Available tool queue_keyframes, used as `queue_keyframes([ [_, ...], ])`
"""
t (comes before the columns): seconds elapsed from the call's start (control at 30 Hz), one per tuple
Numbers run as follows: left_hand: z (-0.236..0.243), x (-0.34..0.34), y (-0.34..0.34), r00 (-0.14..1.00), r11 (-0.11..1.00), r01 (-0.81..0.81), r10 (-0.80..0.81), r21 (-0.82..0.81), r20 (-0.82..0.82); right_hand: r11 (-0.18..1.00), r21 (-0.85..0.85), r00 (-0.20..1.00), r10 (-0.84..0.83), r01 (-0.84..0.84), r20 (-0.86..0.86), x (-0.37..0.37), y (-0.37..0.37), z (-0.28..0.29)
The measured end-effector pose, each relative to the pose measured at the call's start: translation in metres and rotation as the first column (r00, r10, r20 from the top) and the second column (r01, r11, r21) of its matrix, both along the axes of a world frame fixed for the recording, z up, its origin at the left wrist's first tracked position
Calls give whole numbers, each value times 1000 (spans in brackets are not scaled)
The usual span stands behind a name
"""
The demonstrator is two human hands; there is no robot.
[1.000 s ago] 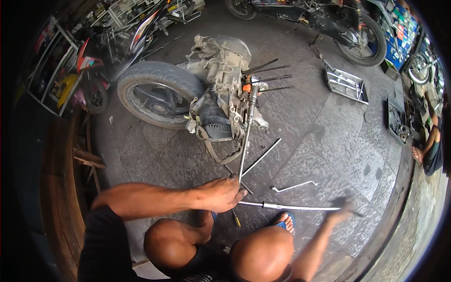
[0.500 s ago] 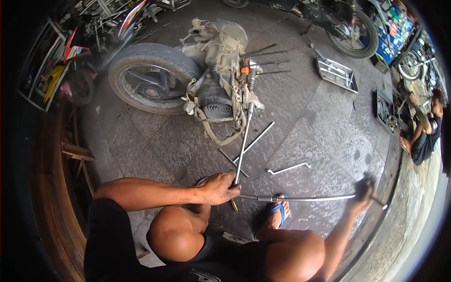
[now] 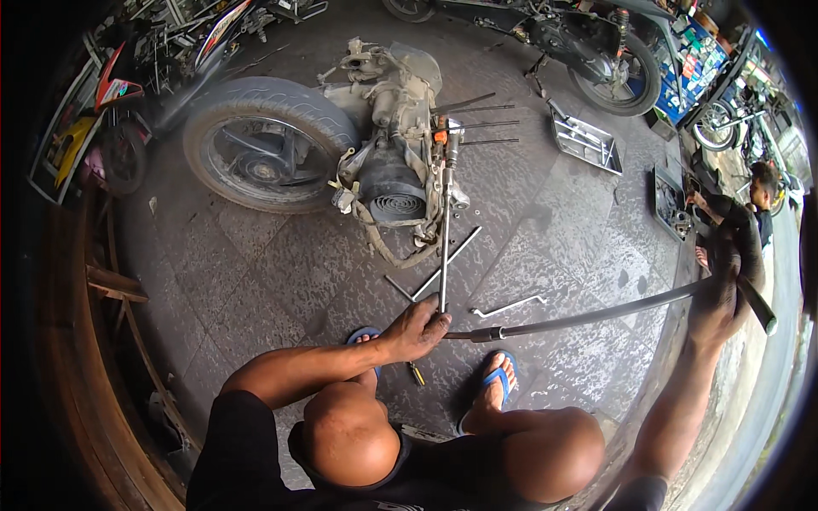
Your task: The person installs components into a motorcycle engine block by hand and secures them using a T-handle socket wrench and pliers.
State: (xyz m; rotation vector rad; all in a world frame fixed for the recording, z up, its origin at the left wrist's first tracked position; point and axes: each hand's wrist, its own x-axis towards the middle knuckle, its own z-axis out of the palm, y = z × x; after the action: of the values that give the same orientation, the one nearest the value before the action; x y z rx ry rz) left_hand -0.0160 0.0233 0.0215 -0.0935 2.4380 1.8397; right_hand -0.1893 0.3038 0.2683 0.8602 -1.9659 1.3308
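Note:
My left hand (image 3: 417, 328) is closed around the near end of a long steel socket wrench (image 3: 445, 247). The wrench's far end reaches the side of a dirty scooter engine (image 3: 396, 153), which lies on the floor with its rear wheel (image 3: 268, 149) attached. From the left hand a long metal pipe with a collar (image 3: 596, 314) runs out to the right, joined at the wrench's near end; the joint is partly hidden by my fingers. My right hand (image 3: 720, 294), its fingers dark with grime, grips the pipe's far right part, and a short end sticks out beyond it.
Near my feet lie a T-shaped wrench (image 3: 447, 264), a bent rod wrench (image 3: 509, 305) and a yellow screwdriver (image 3: 417, 374). To the right are a metal tool tray (image 3: 588, 140) and a dark tool case (image 3: 669, 204). Another person (image 3: 761, 192) sits at far right; a wooden bench (image 3: 72, 358) stands left.
My right hand has swung up and away from the floor, lifting the pipe's right end with it. My left hand keeps its hold on the wrench. The whole view has shifted a little.

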Motion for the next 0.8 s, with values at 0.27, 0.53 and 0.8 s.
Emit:
queue_keyframes([
  [0.27,4,4,0,1000,993,-3,5,119,-14,934,308,973,-124,180,-194,27,-40,45],
  [0.53,-21,-2,12,994,896,-99,66,433,90,908,419,983,64,14,-170,53,-95,76],
  [0.8,-42,-7,11,997,721,-81,61,688,53,810,579,890,195,91,-413,71,-164,95],
])
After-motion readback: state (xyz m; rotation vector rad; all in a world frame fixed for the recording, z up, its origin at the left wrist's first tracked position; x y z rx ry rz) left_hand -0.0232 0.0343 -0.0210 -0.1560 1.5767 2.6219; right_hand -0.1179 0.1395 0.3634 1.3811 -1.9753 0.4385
